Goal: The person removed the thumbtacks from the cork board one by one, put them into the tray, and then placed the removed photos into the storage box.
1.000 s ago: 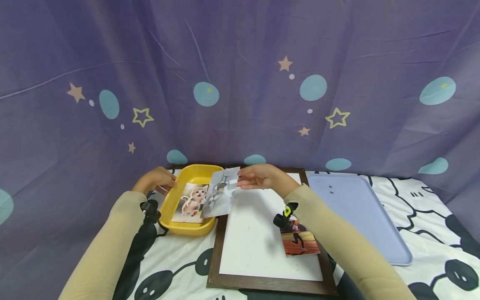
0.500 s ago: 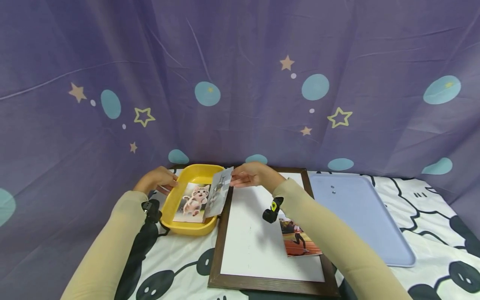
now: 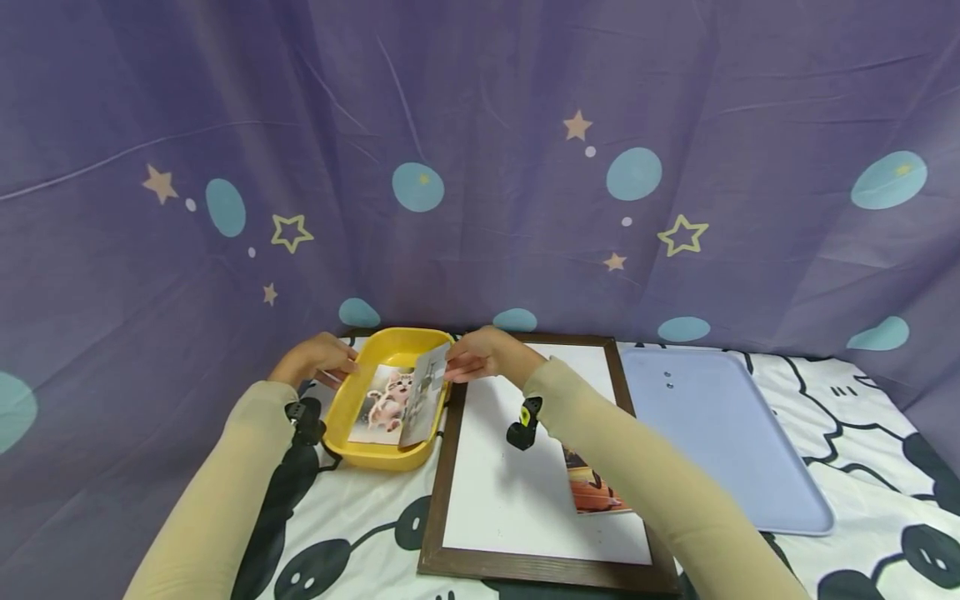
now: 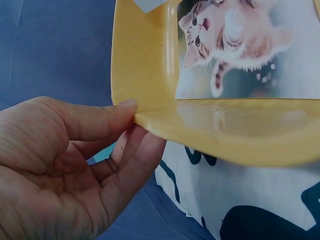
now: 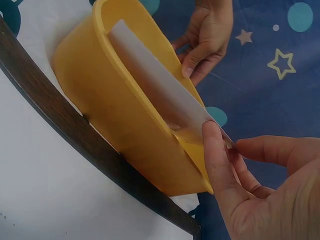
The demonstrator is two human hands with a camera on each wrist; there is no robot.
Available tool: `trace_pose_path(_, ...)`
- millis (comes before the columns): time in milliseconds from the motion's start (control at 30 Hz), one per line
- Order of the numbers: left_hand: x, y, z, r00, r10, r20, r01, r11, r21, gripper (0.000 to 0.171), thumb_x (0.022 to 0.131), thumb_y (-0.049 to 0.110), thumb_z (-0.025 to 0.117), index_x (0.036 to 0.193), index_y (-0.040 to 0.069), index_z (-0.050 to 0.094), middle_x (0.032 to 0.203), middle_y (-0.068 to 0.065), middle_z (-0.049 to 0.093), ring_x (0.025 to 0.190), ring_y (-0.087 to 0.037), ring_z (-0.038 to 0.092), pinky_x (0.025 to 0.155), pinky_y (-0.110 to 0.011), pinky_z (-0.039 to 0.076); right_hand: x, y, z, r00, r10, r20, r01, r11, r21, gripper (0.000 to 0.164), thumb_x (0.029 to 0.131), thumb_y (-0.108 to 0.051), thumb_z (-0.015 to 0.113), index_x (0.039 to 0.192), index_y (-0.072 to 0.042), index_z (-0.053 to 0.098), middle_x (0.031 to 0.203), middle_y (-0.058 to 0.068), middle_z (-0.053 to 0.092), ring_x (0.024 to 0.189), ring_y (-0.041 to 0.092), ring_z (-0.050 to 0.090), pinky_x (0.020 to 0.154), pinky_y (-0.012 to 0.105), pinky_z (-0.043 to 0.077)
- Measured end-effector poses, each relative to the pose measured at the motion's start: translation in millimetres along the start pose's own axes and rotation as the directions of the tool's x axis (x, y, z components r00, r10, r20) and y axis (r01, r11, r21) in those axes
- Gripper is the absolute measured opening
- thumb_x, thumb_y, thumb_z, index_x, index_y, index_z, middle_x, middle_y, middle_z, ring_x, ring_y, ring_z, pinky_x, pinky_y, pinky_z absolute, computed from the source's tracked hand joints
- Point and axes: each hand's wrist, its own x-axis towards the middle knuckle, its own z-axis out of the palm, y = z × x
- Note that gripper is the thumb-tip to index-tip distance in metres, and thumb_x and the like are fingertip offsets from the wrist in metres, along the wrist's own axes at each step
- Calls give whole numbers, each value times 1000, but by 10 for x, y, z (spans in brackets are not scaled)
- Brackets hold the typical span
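Note:
My left hand [image 3: 317,358] pinches the rim of the yellow basin [image 4: 140,65] at its far left, thumb on top and fingers beneath. Inside the basin lies a kitten photo [image 4: 240,40], face up. My right hand [image 3: 491,354] pinches the edge of a greyish photo [image 3: 427,396] between thumb and fingers. That photo stands tilted in the basin's right side, overlapping part of the kitten photo. In the right wrist view the pale back of the greyish photo [image 5: 157,80] shows, and the left hand [image 5: 207,40] is at the opposite rim.
A brown wooden frame with a white board [image 3: 487,500] lies right of the basin. On it rests a photo of a runner [image 3: 588,492], partly hidden by my right sleeve. A pale blue tray [image 3: 720,442] with small metallic bits lies further right on the patterned cloth.
My right hand has moved left with the greyish photo, bringing it from across the basin's right rim down into the basin. The left hand keeps its grip on the rim.

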Motion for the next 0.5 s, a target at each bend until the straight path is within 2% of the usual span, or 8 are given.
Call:
trace_pose_path(133,-9,8,-13,1000,-3,9,3,1000,-7,44,98,9,64,138,-8,57,106,-14,72,82,-18,71,75,-35,63,39,4,63,1000,-11,-23,11,1000,4,16,95,-1,63,108,8,69,72,9,71,62,17,70,76,30,62)
trace_pose_path(333,10,5,-14,1000,-13,9,14,1000,-25,44,99,10,64,138,-7,58,103,-11,72,81,-17,70,75,-34,63,114,30,144,999,-7,-54,7,1000,13,12,94,1,64,102,8,69,70,10,70,61,19,70,71,30,63)
trace_pose_path(500,23,4,-5,1000,-25,-2,25,999,-21,43,98,10,65,137,-7,59,100,-10,72,81,-18,70,74,-34,63,149,22,210,997,-11,-72,13,1000,18,10,94,3,63,99,10,69,72,13,71,61,19,69,75,31,63)
